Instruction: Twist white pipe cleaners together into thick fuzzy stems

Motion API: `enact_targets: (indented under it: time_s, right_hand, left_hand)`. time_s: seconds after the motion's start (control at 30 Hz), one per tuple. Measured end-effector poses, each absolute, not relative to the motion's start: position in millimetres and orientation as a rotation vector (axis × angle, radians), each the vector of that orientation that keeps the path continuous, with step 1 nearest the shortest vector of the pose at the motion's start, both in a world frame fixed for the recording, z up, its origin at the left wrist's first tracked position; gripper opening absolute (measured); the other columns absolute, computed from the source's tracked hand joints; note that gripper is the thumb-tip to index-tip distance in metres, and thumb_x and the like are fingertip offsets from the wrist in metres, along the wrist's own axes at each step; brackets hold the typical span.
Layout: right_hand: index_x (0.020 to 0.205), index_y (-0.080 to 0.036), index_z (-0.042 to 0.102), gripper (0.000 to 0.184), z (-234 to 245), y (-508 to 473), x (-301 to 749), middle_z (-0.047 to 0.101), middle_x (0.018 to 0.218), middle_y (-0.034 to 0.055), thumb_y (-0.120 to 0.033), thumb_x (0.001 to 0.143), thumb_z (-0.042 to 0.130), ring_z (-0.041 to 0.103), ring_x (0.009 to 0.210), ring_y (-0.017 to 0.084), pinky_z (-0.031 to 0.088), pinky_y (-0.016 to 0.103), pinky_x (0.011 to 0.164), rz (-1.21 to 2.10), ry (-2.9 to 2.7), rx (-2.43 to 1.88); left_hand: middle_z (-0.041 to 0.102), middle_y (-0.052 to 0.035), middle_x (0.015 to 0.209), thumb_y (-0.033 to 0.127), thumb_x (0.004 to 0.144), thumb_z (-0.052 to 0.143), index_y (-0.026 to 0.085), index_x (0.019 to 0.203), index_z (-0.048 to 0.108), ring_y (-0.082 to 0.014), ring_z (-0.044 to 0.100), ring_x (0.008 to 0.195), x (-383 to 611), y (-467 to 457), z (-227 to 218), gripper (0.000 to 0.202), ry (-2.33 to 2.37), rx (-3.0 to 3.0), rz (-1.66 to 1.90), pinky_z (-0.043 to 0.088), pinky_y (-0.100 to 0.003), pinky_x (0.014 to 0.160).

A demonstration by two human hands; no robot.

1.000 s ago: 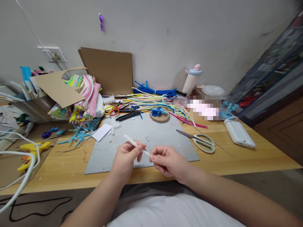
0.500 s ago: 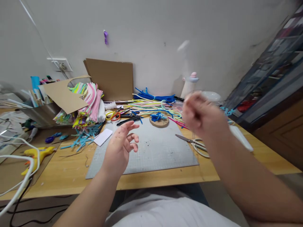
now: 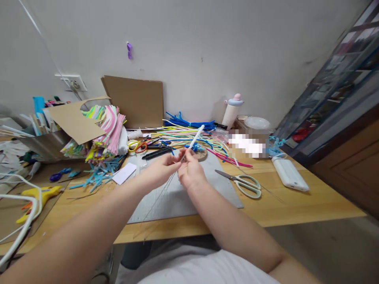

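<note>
Mid-bench, over the grey cutting mat: 1 white fuzzy stem, held aloft, tilted, tip to far right. R. hand: fingers closed on stem's lower part. L. hand: fingertips drawn in at lower end, just beside r.; exact grip hidden, can't tell if pinched tight. Thin wires, qty unclear, trail from betw. hands to near left, past mat edge. Handling (est.): stem v. light, soft pile, prob. bendable core, not slippery, pile may crush; best held low on shaft, tip left free. Wires prob. springy, ends poss. sharp; best gripped close to stem. Adjacent: wooden disc w/ blue fuzzy piece, far side of hands; scissors, right, blades partly over mat; blue stem bundle, far, nr. wall.
</note>
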State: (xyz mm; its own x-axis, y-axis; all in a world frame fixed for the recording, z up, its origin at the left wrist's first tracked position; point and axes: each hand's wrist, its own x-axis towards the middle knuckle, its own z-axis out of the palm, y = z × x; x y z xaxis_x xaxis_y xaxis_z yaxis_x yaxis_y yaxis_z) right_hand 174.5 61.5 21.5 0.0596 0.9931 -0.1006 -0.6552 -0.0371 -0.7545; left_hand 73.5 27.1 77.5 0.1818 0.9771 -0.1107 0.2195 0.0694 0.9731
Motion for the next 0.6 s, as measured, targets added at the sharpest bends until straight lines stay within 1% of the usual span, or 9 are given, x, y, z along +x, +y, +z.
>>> enact_targets:
  time_s: [0.07, 0.13, 0.2, 0.27, 0.33, 0.4, 0.47, 0.53, 0.6]
  right_hand:
    - [0.084, -0.023, 0.048, 0.017, 11.9, 55.9, 162.0, 0.056, 0.068, -0.0026, -0.04, 0.087, 0.048, 0.05, 0.054, 0.008, 0.038, 0.02, 0.045, 1.453, -0.479, -0.785]
    - [0.084, -0.023, 0.048, 0.017, 8.0, 51.9, 157.2, 0.053, 0.064, -0.0041, -0.038, 0.081, 0.055, 0.043, 0.046, 0.007, 0.031, 0.019, 0.04, 1.466, -0.406, -0.8]
    - [0.084, -0.023, 0.048, 0.02, 6.5, 49.2, 156.6, 0.052, 0.062, -0.0053, -0.036, 0.076, 0.06, 0.038, 0.042, 0.006, 0.026, 0.018, 0.039, 1.486, -0.385, -0.81]
    - [0.085, -0.023, 0.049, 0.023, 5.2, 46.8, 158.2, 0.053, 0.063, -0.0052, -0.037, 0.072, 0.062, 0.037, 0.042, 0.006, 0.027, 0.019, 0.041, 1.486, -0.393, -0.818]
    - [0.086, -0.022, 0.051, 0.025, 3.4, 44.2, 161.3, 0.055, 0.068, -0.0039, -0.038, 0.07, 0.063, 0.041, 0.046, 0.007, 0.031, 0.02, 0.046, 1.47, -0.421, -0.834]
    - [0.087, -0.022, 0.052, 0.027, 1.4, 40.8, 165.5, 0.058, 0.076, -0.0021, -0.038, 0.068, 0.063, 0.047, 0.056, 0.009, 0.036, 0.021, 0.053, 1.439, -0.456, -0.861]
    - [0.085, -0.022, 0.053, 0.025, -0.4, 36.5, 170.1, 0.059, 0.083, -0.0011, -0.037, 0.068, 0.063, 0.051, 0.068, 0.01, 0.037, 0.022, 0.06, 1.408, -0.498, -0.887]
    - [0.081, -0.021, 0.054, 0.022, -1.6, 31.7, 174.1, 0.059, 0.083, -0.001, -0.036, 0.067, 0.062, 0.051, 0.073, 0.011, 0.036, 0.022, 0.063, 1.388, -0.553, -0.902]
    - [0.077, -0.02, 0.055, 0.02, -2.3, 26.9, 177.1, 0.059, 0.08, -0.0008, -0.036, 0.068, 0.062, 0.05, 0.072, 0.012, 0.036, 0.023, 0.064, 1.374, -0.618, -0.903]
  left_hand:
    - [0.059, -0.0004, 0.067, 0.027, 0.066, 0.07, 0.013, 0.072, 0.061, -0.0121, 0.053, 0.064, 84.5, 34.2, 61.1, 0.018, 1.192, 1.2, 0.926, 0.037, -0.022, 0.057]
    - [0.055, 0.002, 0.062, 0.033, 0.071, 0.066, 0.014, 0.075, 0.058, -0.0088, 0.049, 0.055, 91.4, 38.8, 50.9, 0.021, 1.159, 1.109, 0.941, 0.035, -0.02, 0.051]
    - [0.05, 0.0038, 0.059, 0.037, 0.075, 0.062, 0.015, 0.078, 0.057, -0.0064, 0.045, 0.048, 93.9, 41.8, 47.7, 0.023, 1.128, 1.037, 0.93, 0.032, -0.018, 0.046]
    - [0.047, 0.0046, 0.056, 0.038, 0.076, 0.061, 0.015, 0.077, 0.056, -0.005, 0.042, 0.044, 93.0, 44.6, 48.8, 0.024, 1.093, 0.965, 0.897, 0.028, -0.016, 0.042]
    - [0.046, 0.0046, 0.056, 0.036, 0.074, 0.064, 0.015, 0.075, 0.056, -0.0038, 0.04, 0.042, 90.5, 47.9, 51.4, 0.023, 1.067, 0.909, 0.843, 0.024, -0.014, 0.038]
    - [0.048, 0.0041, 0.059, 0.032, 0.073, 0.066, 0.014, 0.077, 0.057, -0.0024, 0.038, 0.039, 87.7, 50.8, 54.1, 0.02, 1.065, 0.86, 0.778, 0.018, -0.013, 0.035]
    - [0.051, 0.0038, 0.063, 0.029, 0.071, 0.067, 0.015, 0.079, 0.057, -0.0012, 0.037, 0.038, 85.2, 52.3, 56.9, 0.018, 1.084, 0.822, 0.723, 0.013, -0.013, 0.033]
    - [0.051, 0.0043, 0.066, 0.027, 0.068, 0.069, 0.016, 0.078, 0.056, -0.0004, 0.036, 0.037, 83.2, 51.8, 60.2, 0.02, 1.109, 0.802, 0.687, 0.011, -0.012, 0.033]
    - [0.05, 0.0056, 0.065, 0.026, 0.065, 0.072, 0.017, 0.076, 0.054, 0.0001, 0.034, 0.036, 81.3, 49.6, 63.7, 0.022, 1.119, 0.794, 0.662, 0.009, -0.012, 0.033]
